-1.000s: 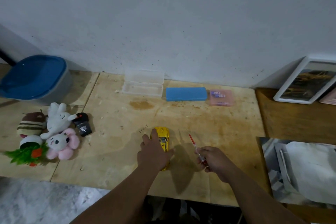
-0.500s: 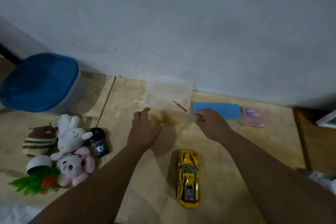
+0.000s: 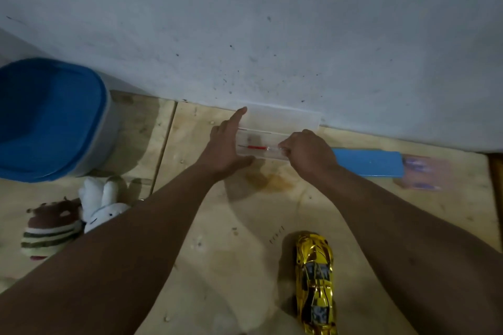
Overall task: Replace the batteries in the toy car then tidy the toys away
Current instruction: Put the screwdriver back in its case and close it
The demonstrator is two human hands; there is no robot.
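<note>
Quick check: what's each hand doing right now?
Left hand: open, fingers straight, resting against the clear case.
Right hand: pinching the red screwdriver, which lies in the case.

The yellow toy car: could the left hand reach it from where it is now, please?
Probably yes: the yellow toy car sits alone on bare wood, and the left hand, holding nothing, only steadies the clear case.

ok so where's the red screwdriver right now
The red screwdriver lies in the clear case by the wall, right hand pinching its end.
</note>
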